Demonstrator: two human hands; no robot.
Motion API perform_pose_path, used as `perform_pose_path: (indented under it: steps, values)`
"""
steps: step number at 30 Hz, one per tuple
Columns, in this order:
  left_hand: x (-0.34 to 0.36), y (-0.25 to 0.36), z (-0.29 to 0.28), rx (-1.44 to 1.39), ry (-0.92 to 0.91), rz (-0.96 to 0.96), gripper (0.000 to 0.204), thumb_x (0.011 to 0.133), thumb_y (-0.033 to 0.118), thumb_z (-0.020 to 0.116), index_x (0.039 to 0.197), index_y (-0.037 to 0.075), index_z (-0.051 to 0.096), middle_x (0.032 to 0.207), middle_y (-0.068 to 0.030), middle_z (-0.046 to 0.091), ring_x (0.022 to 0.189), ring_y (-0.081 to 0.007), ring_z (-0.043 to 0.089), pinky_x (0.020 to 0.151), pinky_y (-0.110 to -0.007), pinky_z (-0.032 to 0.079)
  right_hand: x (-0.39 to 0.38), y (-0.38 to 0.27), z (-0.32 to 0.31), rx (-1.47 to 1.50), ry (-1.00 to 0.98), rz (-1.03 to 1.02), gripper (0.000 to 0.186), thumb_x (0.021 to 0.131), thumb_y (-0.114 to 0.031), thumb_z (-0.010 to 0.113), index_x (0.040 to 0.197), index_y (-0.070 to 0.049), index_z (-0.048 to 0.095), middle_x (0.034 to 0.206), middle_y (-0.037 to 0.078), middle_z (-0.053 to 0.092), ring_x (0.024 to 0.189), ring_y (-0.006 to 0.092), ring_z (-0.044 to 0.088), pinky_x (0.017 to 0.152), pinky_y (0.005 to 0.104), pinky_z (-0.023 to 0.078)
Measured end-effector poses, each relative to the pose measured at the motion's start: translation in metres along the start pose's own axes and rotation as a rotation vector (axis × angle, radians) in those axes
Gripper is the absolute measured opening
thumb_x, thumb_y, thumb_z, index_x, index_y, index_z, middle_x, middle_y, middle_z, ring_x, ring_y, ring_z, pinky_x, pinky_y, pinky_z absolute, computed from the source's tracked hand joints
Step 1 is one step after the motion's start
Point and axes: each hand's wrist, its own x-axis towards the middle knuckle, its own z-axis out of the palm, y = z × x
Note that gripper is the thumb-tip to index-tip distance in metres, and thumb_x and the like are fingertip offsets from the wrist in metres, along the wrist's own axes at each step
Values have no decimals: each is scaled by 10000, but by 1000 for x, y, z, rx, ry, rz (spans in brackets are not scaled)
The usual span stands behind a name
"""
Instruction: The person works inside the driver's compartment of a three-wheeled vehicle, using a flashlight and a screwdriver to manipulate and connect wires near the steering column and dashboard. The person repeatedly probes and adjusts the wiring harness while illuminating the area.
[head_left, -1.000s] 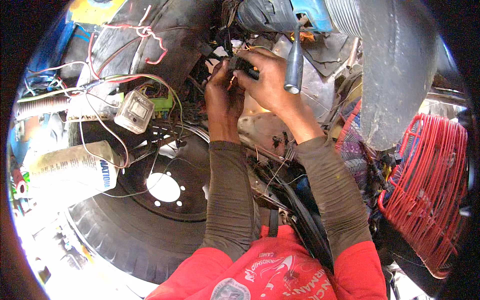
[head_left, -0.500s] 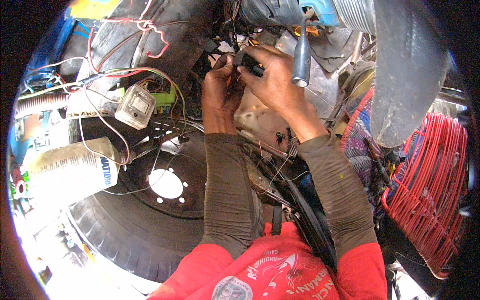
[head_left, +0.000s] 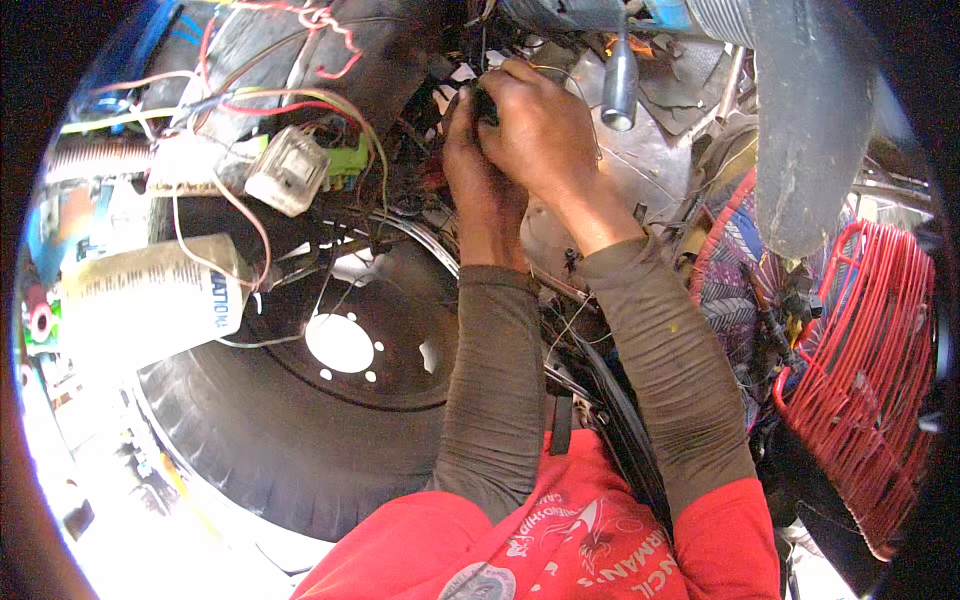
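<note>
Both my hands are together at the top middle, among dark wiring and parts. Between them is a small black block-shaped piece (head_left: 486, 104), mostly hidden by my fingers; its exact kind does not show. My left hand (head_left: 482, 185) is closed with the thumb up against the piece. Over it from the right comes my right hand (head_left: 540, 125), its fingers curled round the same piece. Just right of my right hand hangs a lever with a dark grey handle (head_left: 620, 88).
Left are loose red and white wires (head_left: 240, 190), a clear-covered electrical box (head_left: 288, 172), a pale plastic container (head_left: 150, 300) and a large tyre (head_left: 300, 440). At right are a long grey curved part (head_left: 812, 130) and a seat of red strands (head_left: 860, 370).
My hands have drawn closer together, with the right now covering more of the black piece. My left forearm sits further right in view, and the surroundings have shifted slightly.
</note>
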Motion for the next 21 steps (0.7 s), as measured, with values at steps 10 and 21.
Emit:
perform_pose_path:
  steps: [10,21]
  values:
    - [4,2,2,-32,78,-17,277,1036,258,529,1163,33,627,1061,-84,666,960,-211,635,870,-333,519,-10,-4,-19,-76,-127,76,476,780,-176,781,1237,-90,680,1219,155,666,1051,376,661,865,457,551]
    - [-8,9,25,870,170,270,215,955,183,662,1126,54,680,1072,-126,661,729,-243,690,683,-366,583,-1,59,-34,335,-217,274,465,819,-127,813,1243,-5,666,1162,124,719,1014,181,667,902,340,516]
